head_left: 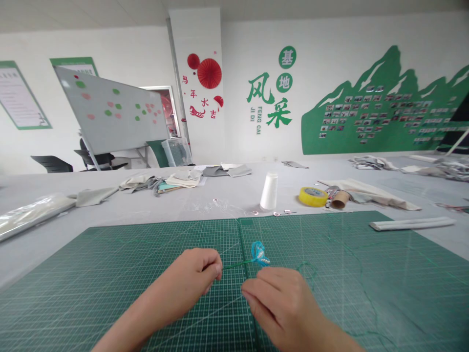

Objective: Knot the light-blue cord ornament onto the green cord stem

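- Your left hand point(200, 269) is nearly closed, with thumb and forefinger pinching the green stem point(238, 265); that grip, well away from the bloom, seems meant to hold the stem steady without crushing the petals.
- Your right hand point(284, 293) has its thumb and fingers drawn together just below the flower; you may have fine thread in that pinch, but whether you do cannot be told from here.
- Both hands sit low in the middle of the frame, over the seam between the green cutting mats point(176, 234), probably because the flower is easiest to see and reach there.
- The white thread cone point(269, 191) stands upright past the mats' far edge, with the yellow tape roll point(312, 196) and the cardboard tube point(340, 199) to its right on the grey counter point(110, 210); that placing likely gives your wrists room.
- The blue flower point(258, 252) is just right of the frame's centre, held above the mats at the stem's right end.
- It looks small and looped, bright blue, with a row of pale, bead-like dots along its lower right side; finer detail is too blurred to read.
- Thin green thread point(361, 266) trails in loose curves over the right-hand mat.
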The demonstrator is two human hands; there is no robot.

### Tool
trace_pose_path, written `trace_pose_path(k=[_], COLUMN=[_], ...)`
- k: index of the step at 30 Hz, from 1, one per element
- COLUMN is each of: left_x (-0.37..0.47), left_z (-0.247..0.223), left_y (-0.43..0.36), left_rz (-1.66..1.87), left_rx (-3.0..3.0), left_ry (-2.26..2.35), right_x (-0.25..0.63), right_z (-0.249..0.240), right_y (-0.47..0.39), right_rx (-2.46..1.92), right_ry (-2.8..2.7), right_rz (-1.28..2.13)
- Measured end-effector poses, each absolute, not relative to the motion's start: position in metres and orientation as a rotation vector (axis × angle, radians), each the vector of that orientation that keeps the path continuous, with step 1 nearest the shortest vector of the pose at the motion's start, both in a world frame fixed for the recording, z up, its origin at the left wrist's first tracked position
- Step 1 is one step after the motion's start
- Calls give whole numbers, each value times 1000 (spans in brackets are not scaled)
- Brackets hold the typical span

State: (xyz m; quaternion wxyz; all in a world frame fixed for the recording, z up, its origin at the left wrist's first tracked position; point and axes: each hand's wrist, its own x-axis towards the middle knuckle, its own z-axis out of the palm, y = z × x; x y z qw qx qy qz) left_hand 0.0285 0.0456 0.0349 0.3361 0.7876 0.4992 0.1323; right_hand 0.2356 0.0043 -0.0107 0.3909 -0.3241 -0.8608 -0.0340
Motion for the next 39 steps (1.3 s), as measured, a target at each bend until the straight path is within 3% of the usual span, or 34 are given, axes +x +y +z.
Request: trace_pose_path(k=[25,39], left_x=[29,24], left_z=[45,54], left_y=[46,37], left_rz=[443,221], left_rx=[1817,1697], left_ry=[1079,768], right_x=[236,240], right_z=[-23,-24], right_y=[11,19], right_rx=[-970,-905], right_ry=[-2217,-1973], right_rz=[86,610])
